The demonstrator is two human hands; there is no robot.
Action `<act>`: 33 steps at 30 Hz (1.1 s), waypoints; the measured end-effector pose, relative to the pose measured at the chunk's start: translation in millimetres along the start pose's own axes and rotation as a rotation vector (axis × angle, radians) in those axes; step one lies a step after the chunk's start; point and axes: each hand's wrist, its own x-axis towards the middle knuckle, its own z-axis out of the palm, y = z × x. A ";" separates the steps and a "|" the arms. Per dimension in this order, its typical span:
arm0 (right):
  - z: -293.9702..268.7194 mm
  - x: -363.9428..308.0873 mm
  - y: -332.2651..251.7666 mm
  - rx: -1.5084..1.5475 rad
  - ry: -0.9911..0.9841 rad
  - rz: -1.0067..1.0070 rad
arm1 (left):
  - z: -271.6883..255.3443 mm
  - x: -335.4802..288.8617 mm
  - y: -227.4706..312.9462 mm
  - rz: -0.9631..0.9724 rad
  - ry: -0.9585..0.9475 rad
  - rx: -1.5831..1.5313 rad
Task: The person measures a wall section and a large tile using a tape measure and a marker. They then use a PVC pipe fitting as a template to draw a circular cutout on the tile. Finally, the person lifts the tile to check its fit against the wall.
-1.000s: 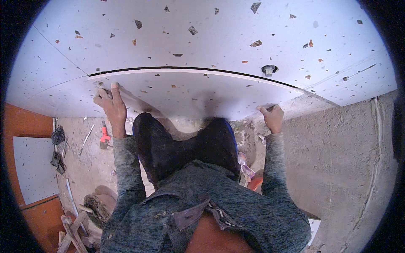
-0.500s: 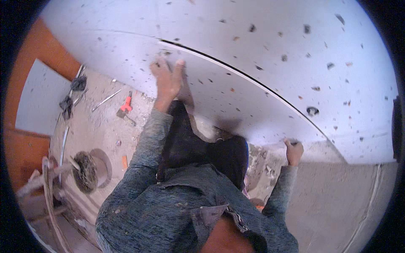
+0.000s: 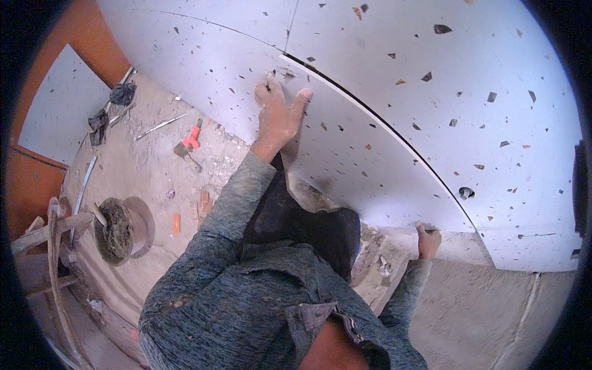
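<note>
A large white wall tile with dark and brown speckles [image 3: 357,154] stands in front of me below other tiles of the same pattern [image 3: 407,80]. A dark gap runs along its top edge. My left hand [image 3: 279,120] lies against its face close to the upper left corner, thumb and fingers spread apart. Farther right, my right hand [image 3: 428,242] is closed at the tile's lower edge, thumb up; its other fingers are partly hidden. My dark-trousered knees are close to the tile, beneath its lower edge.
A round pipe hole [image 3: 467,193] opens in the upper tiles. On the dusty floor at left lie a red-handled tool with a flat blade [image 3: 188,143], a thin rod [image 3: 160,126], brick pieces [image 3: 176,223] and a bucket of grey mix [image 3: 114,231]. Wooden bars [image 3: 52,237] stand beside it.
The view has shifted, so the wall and my left hand appear farther right and my right hand a little lower. Both hands keep their places on the tile.
</note>
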 end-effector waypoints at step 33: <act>-21.0 -28.7 -55.2 0.041 0.006 -0.011 | 0.3 5.1 -7.0 -0.055 0.013 0.017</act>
